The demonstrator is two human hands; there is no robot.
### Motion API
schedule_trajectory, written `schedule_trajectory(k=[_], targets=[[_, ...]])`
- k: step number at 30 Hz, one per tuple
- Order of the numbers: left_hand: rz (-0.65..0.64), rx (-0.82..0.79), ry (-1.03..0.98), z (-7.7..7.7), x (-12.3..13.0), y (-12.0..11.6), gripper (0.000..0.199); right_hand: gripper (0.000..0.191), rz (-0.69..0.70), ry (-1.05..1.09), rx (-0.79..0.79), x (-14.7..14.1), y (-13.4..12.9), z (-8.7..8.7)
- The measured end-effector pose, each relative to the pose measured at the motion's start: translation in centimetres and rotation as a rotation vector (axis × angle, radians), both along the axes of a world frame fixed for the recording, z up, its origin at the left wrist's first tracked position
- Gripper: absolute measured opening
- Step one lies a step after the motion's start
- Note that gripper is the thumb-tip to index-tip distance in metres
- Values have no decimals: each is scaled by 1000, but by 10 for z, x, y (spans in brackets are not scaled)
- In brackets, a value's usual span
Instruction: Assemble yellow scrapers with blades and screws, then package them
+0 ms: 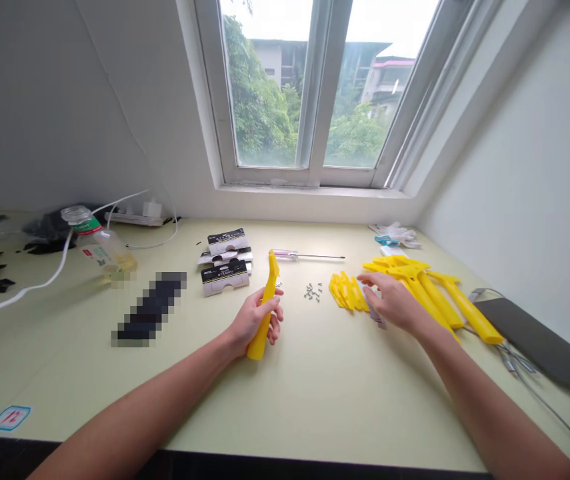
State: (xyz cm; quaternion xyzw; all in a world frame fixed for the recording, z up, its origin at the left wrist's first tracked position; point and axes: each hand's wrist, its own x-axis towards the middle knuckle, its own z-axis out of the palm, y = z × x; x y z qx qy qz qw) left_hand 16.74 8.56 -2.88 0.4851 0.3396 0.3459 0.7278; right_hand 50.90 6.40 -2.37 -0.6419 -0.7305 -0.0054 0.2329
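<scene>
Holding a yellow plastic handle point(267, 300) upright in the closed left grip point(253, 320) over the desk point(315, 400), where it sits easy to see, while the spread right grip point(392, 301) hovers within reach just beside a heap of small yellow parts point(347, 293).

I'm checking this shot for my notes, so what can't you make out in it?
All in the head view:
- The yellow plastic piece: its middle is hidden by the left hand.
- The grey item: mostly hidden by the right hand.
- The black object: pixelated, so its kind is unclear.
- The printed cards: text too small to read.
- The small metal parts: too small to identify exactly.
</scene>
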Motion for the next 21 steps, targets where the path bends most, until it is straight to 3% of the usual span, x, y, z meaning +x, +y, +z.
schedule_trajectory(k=[6, 13, 21], targets=[[-85, 17, 15, -1, -2, 4, 45, 35, 20, -62, -76, 3, 7, 7], [-160, 58, -5, -7, -4, 9, 43, 37, 49, -54, -22, 10, 17, -4], [-117, 26, -67, -5, -5, 3, 44, 66, 130, -84, -298, 35, -6, 2]])
